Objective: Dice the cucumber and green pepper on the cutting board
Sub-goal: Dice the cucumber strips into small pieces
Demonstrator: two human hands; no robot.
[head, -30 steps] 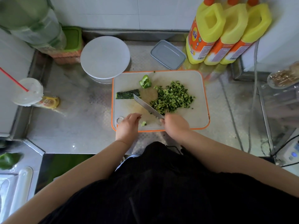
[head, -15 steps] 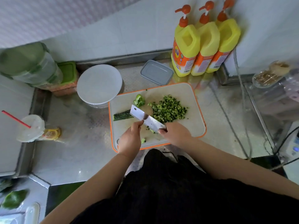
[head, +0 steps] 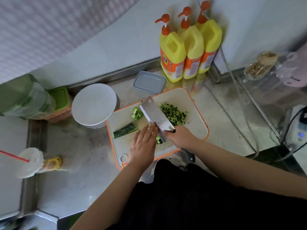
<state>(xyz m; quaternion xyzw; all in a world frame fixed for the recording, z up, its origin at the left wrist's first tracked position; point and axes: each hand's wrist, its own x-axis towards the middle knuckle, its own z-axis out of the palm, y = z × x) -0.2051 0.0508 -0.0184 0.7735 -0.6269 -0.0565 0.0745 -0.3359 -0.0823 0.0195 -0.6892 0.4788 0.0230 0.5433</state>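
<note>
A white cutting board (head: 196, 123) with an orange rim lies on the steel counter. On it are a pile of diced cucumber (head: 174, 114), a dark cucumber piece (head: 125, 132) at the left, and green pepper pieces (head: 136, 114) behind it. My right hand (head: 181, 136) grips the handle of a cleaver (head: 156, 116), whose blade is tilted with its flat side up. My left hand (head: 143, 145) has straight fingers touching the blade's flat side near its lower edge. A few diced bits (head: 159, 140) lie under the blade between my hands.
A round white container (head: 94, 104) stands left of the board, a grey lidded box (head: 149, 82) behind it. Three yellow pump bottles (head: 189, 52) stand at the back wall. A lidded cup with a red straw (head: 29, 161) sits at the left. Cables run at the right.
The cleaver has been lifted off the board and turned flat side up. My left hand moved from the board's front edge onto the blade. The camera tilted upward.
</note>
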